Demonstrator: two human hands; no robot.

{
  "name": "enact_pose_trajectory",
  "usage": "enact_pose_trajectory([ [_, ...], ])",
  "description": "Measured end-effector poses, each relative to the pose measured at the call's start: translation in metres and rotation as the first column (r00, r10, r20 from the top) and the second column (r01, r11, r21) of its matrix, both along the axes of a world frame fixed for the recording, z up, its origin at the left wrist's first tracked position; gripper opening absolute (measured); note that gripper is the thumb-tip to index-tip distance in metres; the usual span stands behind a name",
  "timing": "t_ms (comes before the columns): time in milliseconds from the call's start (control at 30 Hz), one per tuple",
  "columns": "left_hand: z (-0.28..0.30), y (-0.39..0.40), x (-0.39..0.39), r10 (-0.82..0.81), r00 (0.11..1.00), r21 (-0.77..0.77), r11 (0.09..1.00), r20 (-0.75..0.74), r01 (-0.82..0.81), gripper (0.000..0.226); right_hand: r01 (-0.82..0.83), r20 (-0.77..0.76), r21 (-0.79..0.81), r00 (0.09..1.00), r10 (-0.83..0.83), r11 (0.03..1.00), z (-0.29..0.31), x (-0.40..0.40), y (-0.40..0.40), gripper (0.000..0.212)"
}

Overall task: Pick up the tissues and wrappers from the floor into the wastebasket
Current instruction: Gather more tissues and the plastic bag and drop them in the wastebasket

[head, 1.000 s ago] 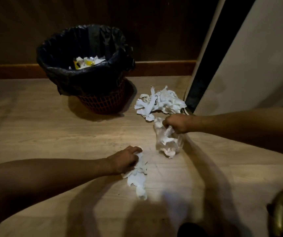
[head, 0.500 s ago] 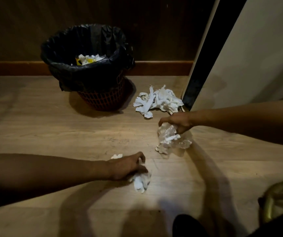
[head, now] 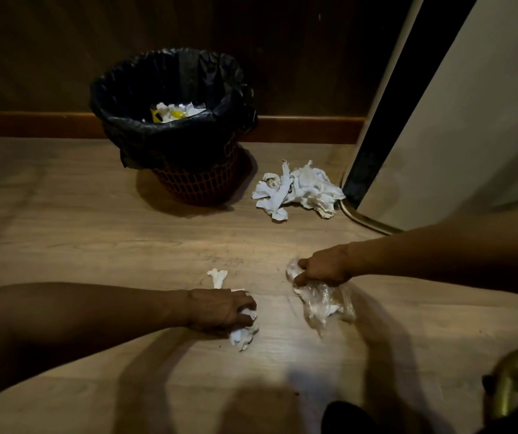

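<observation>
The wastebasket stands on the wooden floor against the dark baseboard, a red mesh bin lined with a black bag folded over its rim. White tissue scraps and something yellow already lie inside it. Just to the right of the wastebasket, near the foot of a pale panel, sits a loose pile of crumpled white tissues, untouched.

Nearer to me than the wastebasket, both of the person's hands are down at the floor. The left hand is curled tight around a wad of white tissue, part of which sticks out below the fingers and rests on the boards. A small torn tissue scrap lies just beyond that hand, on the wastebasket side, apart from it. The right hand is closed in a fist on a clear crinkled plastic wrapper, which trails from the fingers toward me; whether its loose end touches the floor I cannot tell.
</observation>
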State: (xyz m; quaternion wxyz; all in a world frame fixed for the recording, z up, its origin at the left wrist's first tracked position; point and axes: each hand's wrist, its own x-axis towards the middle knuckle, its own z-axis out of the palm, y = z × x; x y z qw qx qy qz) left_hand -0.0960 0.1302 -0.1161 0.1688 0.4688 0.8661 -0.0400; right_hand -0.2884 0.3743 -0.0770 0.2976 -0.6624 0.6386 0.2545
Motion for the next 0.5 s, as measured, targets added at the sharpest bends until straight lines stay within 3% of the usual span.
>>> enact_pose_trajectory([
  [133,0.004,-0.005,-0.001,0.180,0.978,-0.059,0.983,0.102,-0.175,0.033,0.014,-0.019,-0.054,1.000,-0.016,0.998,-0.002,0.000,0.003,0.053],
  [267,0.022,-0.022,-0.005,0.444,0.886,0.113,0.881,0.133,-0.459,0.020,0.089,-0.012,-0.012,0.996,-0.089,0.996,0.007,-0.007,0.009,0.049],
  [367,0.022,-0.040,-0.004,0.683,0.707,0.238,0.667,0.183,-0.706,0.024,0.117,-0.024,0.003,0.993,-0.117,0.993,0.008,-0.017,0.015,0.048],
  [500,0.016,-0.057,0.000,0.885,0.435,0.170,0.409,0.165,-0.896,0.040,0.122,-0.028,0.002,0.992,-0.122,0.993,0.006,-0.020,0.017,0.047],
])
